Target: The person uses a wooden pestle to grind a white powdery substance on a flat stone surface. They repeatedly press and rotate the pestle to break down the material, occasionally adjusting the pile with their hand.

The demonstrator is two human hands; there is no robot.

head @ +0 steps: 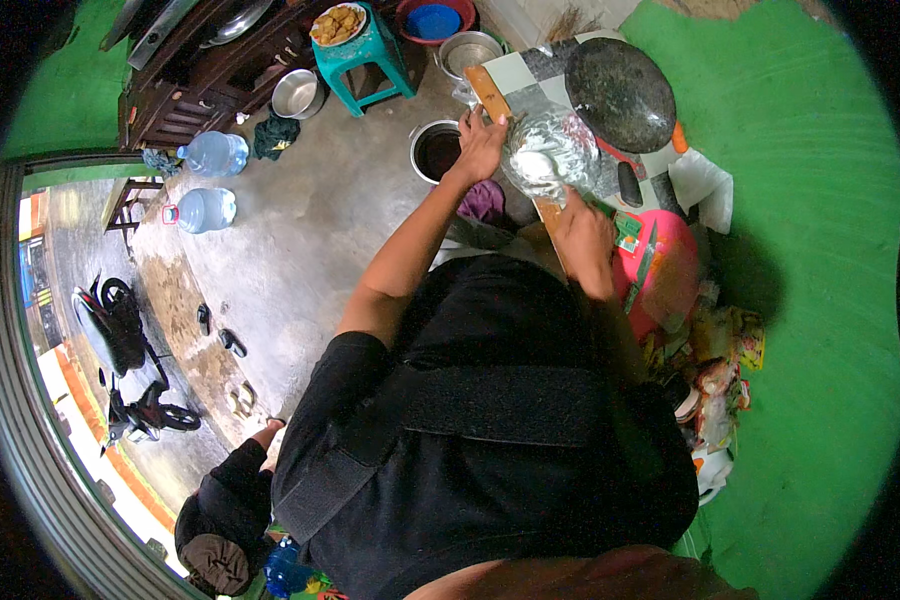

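A clear plastic bag or sheet [589, 161] with white powder and a smooth white lump [534, 165] lies near the edge of a small checkered table [511, 73]. My left hand [484, 146] is beside the plastic, its fingers apart over the table's wooden edge [489, 91]. On the plastic's near side is my right hand [585, 240], its index finger reaching to the plastic's rim; whether it pinches the plastic is hidden. Behind the plastic rests a dark round stone mortar plate [621, 94]. A dark handle [630, 185] lies close to my right hand.
A pink package [656, 262] stands right of my right hand. White plastic [701, 187] hangs at the table's far corner. A pot of dark contents [436, 154] is on the floor, left of the table. A green stool [364, 64] holds fried food [337, 25]. Another person [225, 517] sits at lower left.
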